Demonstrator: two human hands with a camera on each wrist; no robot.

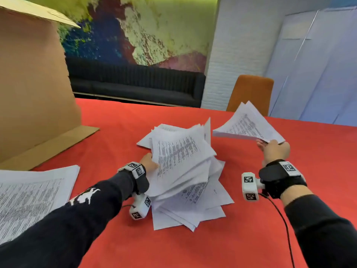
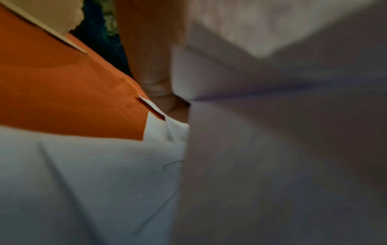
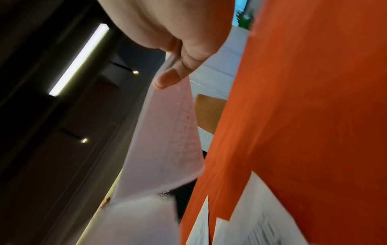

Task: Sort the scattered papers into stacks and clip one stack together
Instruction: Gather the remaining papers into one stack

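Note:
A loose, messy pile of printed papers (image 1: 185,182) lies mid-table on the red cloth (image 1: 241,238). My left hand (image 1: 149,161) grips the left edge of the pile's upper sheets, which stand raised and tilted; most of its fingers are hidden under them. In the left wrist view one finger (image 2: 155,69) lies along the lifted sheets (image 2: 272,149). My right hand (image 1: 274,149) pinches a bundle of papers (image 1: 249,126) by its near corner and holds it up in the air, right of the pile. The thumb (image 3: 171,74) presses on that bundle (image 3: 167,140). No clip is visible.
A squared stack of printed papers (image 1: 32,194) lies at the table's near left edge. A large cardboard box (image 1: 32,84) stands at the back left with a flap down on the cloth. An orange chair (image 1: 251,93) is behind the far edge. A cable (image 1: 284,221) trails from my right wrist.

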